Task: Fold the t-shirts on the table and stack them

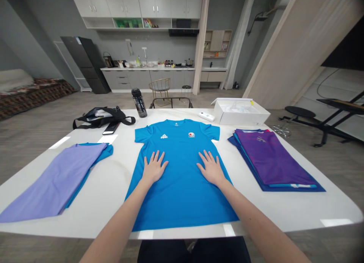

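A blue T-shirt (182,187) lies spread flat on the white table, its collar away from me and its hem near the front edge. Two small logos show on its chest. My left hand (154,167) rests palm down on the shirt's left side, fingers spread. On its right side my right hand (211,168) lies the same way, also with fingers apart. Neither hand grips the cloth. To the right is a stack of folded shirts with a purple shirt (275,156) on top. Over at the left, a lilac shirt (54,183) lies partly over blue cloth.
Toward the back of the table (119,172) are a black bag (99,117), a phone (111,128), a dark bottle (139,103), a small white device (206,116) and a white box (240,115). A chair (160,87) and kitchen counter stand beyond.
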Tool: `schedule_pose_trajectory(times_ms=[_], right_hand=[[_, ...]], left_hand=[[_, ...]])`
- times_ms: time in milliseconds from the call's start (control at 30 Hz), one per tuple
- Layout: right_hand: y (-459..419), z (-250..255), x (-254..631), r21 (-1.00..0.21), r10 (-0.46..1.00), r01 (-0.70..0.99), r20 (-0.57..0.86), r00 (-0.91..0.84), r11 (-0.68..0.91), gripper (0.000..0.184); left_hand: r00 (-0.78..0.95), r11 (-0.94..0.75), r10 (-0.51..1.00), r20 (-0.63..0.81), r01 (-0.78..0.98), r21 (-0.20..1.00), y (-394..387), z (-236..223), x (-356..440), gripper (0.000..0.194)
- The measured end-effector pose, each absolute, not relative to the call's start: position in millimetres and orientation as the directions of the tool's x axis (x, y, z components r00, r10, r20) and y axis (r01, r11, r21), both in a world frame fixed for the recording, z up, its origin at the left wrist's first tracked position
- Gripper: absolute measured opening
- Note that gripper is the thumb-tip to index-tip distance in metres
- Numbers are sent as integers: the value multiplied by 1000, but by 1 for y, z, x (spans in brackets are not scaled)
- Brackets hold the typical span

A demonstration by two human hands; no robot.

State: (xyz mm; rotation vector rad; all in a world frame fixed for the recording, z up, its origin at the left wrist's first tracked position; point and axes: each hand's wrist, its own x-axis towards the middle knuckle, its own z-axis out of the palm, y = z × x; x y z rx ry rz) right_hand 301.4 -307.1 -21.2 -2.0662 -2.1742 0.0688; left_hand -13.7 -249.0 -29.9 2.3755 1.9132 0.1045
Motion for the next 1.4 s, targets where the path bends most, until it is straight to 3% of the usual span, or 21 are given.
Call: schedule_pose_trajectory(times_ms=[233, 567, 800, 1033, 1400], right_hand=[[-344, -26, 317, -145, 999, 989, 2, -43, 43, 71], [-398, -23, 310, -179, 990, 974, 53, -132, 140, 67], [-406, -29, 322, -188, 990, 975, 88, -107, 122, 63], [-444, -34, 338, -274, 978, 953, 193, -79, 131, 67], [-454, -34, 332, -258, 979, 960, 196, -59, 110, 57]], left_hand=[[308, -310, 951, 30, 945, 109, -304, -32, -29, 66], [375, -388, 920, 118, 915, 114, -385, -31, -29, 63], [374, -390, 917, 142, 913, 117, -395, -31, -33, 62], [350, -375, 918, 188, 920, 117, -412, -33, -38, 65], [330, -351, 933, 144, 924, 153, -419, -25, -36, 59]])
